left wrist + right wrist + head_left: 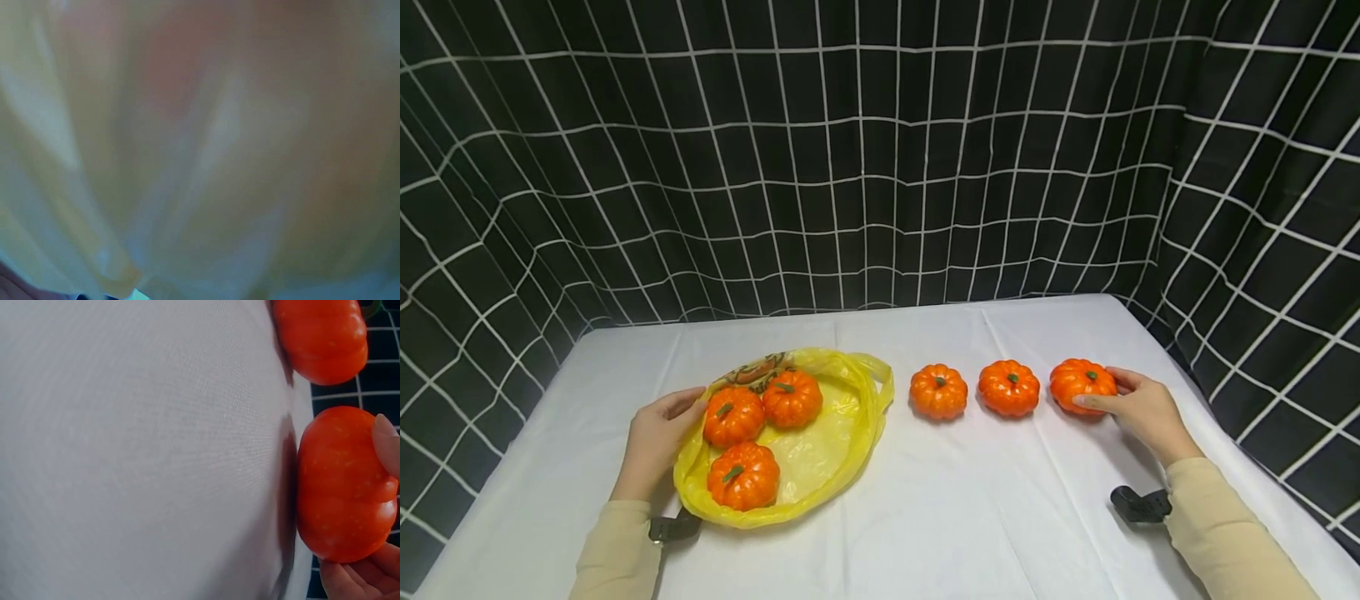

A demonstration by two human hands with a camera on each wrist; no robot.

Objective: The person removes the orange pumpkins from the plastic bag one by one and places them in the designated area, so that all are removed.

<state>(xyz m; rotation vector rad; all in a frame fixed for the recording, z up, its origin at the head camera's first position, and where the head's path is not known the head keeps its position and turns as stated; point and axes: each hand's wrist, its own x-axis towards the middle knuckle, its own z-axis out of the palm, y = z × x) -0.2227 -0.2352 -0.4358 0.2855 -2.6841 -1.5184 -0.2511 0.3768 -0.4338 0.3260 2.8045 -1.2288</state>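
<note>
A yellow plastic bag [808, 454] lies spread wide on the left of the table, with three small orange pumpkins inside, one of them the front pumpkin [743, 477]. My left hand [658, 437] pinches the bag's left rim; the left wrist view is filled with blurred yellow film. On the right, my right hand [1153, 412] grips the rightmost pumpkin [1081, 385], thumb on its near side and fingers behind. The right wrist view shows this pumpkin [344, 487] close to the cloth. To its left stand a middle pumpkin [1008, 388] and another pumpkin [938, 392], in a row.
A white cloth [940, 508] covers the table. Behind it and at both sides hangs a black curtain [895, 167] with a white grid. Each wrist wears a black strap mount, such as the right mount [1141, 505].
</note>
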